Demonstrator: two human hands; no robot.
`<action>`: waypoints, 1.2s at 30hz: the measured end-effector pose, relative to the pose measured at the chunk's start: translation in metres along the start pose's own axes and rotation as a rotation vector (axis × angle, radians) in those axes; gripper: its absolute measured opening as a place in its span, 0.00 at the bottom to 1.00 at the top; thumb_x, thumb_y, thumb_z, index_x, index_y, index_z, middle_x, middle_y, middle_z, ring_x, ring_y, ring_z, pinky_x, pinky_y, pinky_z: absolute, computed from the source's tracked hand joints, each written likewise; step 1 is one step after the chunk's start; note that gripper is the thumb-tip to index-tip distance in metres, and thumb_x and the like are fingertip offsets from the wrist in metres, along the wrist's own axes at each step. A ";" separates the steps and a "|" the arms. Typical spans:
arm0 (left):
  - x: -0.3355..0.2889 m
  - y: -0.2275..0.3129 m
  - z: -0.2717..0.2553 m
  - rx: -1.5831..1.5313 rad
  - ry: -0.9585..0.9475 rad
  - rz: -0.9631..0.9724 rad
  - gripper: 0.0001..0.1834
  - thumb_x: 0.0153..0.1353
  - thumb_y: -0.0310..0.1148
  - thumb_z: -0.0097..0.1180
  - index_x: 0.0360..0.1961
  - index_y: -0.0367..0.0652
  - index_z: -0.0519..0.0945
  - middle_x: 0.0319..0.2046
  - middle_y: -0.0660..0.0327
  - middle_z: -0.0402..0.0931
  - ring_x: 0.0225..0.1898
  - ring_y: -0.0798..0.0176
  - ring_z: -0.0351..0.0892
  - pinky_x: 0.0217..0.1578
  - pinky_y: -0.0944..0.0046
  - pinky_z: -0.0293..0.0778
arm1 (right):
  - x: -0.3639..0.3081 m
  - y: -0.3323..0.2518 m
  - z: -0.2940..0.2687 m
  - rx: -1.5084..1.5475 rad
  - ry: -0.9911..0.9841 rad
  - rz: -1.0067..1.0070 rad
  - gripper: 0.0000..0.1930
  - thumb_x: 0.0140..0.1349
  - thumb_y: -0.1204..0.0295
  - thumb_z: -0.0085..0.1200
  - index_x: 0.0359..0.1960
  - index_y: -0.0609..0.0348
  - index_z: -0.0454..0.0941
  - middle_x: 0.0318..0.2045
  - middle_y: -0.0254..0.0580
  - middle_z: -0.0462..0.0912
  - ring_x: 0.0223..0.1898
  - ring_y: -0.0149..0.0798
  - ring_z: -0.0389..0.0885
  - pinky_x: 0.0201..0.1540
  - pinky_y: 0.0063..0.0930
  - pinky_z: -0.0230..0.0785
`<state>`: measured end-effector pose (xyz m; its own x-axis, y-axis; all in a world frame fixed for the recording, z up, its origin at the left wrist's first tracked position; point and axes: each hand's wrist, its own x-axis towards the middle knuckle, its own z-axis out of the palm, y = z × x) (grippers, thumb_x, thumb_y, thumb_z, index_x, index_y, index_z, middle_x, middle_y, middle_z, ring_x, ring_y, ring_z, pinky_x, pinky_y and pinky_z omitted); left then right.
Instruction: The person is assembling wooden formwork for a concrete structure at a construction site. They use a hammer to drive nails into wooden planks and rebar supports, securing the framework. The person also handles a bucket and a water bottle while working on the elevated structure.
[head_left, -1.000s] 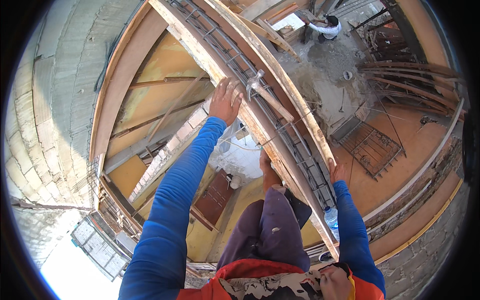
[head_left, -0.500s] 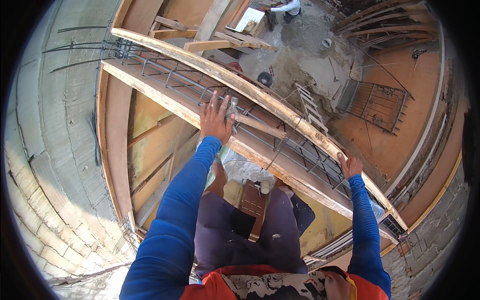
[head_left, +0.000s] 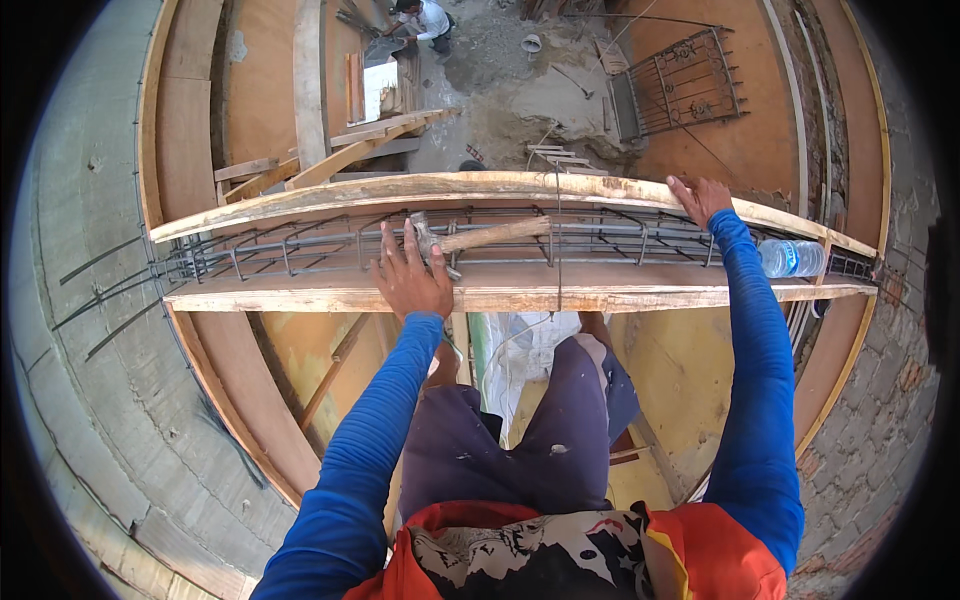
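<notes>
the fingers of the left hand [head_left: 412, 285] are spread wide and fairly straight over the near board [head_left: 640, 299], tips above the trough between the two boards, gripping nothing. its thumb covers part of the head of the hammer [head_left: 495, 234]; whether skin touches steel is hard to say. the fingers of the right hand [head_left: 703, 198] lie slightly bent across the top edge of the far board [head_left: 500, 185], toward its right end; the thumb is hard to make out, so i cannot tell whether they clasp the wood.

the hammer lies on the rebar cage [head_left: 641, 243] left of the trough's middle, handle pointing right, its end just beside an upright wire [head_left: 558, 240]. a bottle [head_left: 785, 258] lies near the trough's right end, its left end against the view of the right sleeve [head_left: 750, 340]. the near board hides the feet below the legs [head_left: 550, 425], and the picture's top edge crops a co-worker [head_left: 432, 22].

between the wire and the right hand, bars show along the trough's open top. beyond the far board's outer edge the space drops to a lower floor [head_left: 500, 110]; more opens below the near board's edge.
</notes>
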<state>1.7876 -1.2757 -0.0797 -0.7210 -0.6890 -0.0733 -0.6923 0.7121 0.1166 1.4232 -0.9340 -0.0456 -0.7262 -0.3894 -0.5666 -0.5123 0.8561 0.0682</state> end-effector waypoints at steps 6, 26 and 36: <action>-0.007 -0.010 -0.011 -0.284 0.069 0.186 0.36 0.69 0.54 0.47 0.73 0.49 0.57 0.71 0.47 0.51 0.71 0.39 0.51 0.67 0.40 0.47 | -0.025 -0.088 0.032 0.155 0.414 -0.137 0.30 0.71 0.43 0.38 0.54 0.54 0.79 0.54 0.49 0.79 0.61 0.53 0.71 0.71 0.52 0.48; 0.124 -0.051 -0.014 -0.037 0.028 0.408 0.39 0.65 0.68 0.42 0.61 0.49 0.76 0.52 0.51 0.76 0.59 0.47 0.69 0.65 0.45 0.52 | -0.015 -0.132 0.049 -0.008 0.397 0.131 0.37 0.68 0.33 0.31 0.58 0.50 0.73 0.56 0.49 0.73 0.64 0.52 0.66 0.73 0.59 0.40; 0.120 -0.047 -0.007 -0.143 0.066 0.341 0.36 0.65 0.68 0.42 0.53 0.49 0.82 0.52 0.50 0.77 0.60 0.45 0.66 0.69 0.43 0.46 | -0.022 -0.131 0.064 0.096 0.643 0.064 0.30 0.67 0.37 0.41 0.48 0.51 0.78 0.44 0.46 0.76 0.56 0.49 0.70 0.71 0.61 0.43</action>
<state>1.7334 -1.3927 -0.0869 -0.9030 -0.4258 0.0575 -0.3981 0.8795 0.2608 1.5352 -1.0161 -0.0944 -0.8984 -0.4371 0.0429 -0.4377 0.8991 -0.0049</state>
